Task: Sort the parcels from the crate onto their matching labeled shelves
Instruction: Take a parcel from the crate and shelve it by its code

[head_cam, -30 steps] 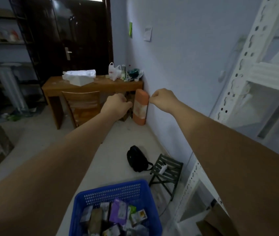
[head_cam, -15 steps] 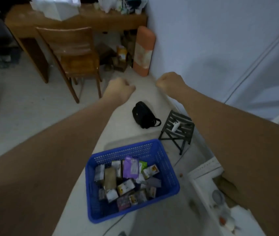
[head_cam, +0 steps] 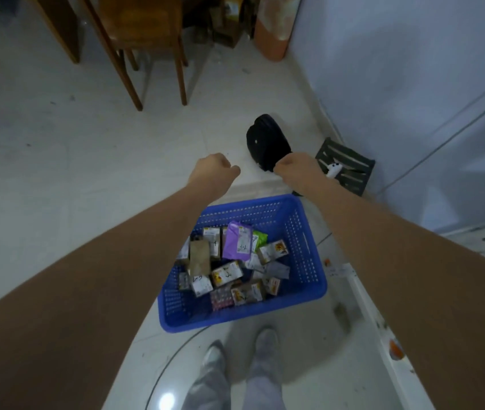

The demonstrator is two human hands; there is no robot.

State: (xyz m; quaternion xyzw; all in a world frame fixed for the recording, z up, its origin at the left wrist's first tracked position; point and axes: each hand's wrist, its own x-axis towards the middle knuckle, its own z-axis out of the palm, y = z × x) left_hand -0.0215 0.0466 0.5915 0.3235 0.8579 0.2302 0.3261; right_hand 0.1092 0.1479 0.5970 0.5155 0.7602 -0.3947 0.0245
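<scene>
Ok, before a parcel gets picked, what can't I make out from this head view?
- Shelves and their labels: not in view.
- Most parcel markings in the blue crate: too small and blurred; lower parcels buried.
- Left arm covers the crate's left rim.
- Left hand and right hand: fists, palms turned away.
- Black bag: near end behind right hand.

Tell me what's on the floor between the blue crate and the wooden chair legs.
In the head view, nothing lies on the pale floor between the blue crate and the wooden chair; only the left hand, a fist, hangs above that stretch.
</scene>
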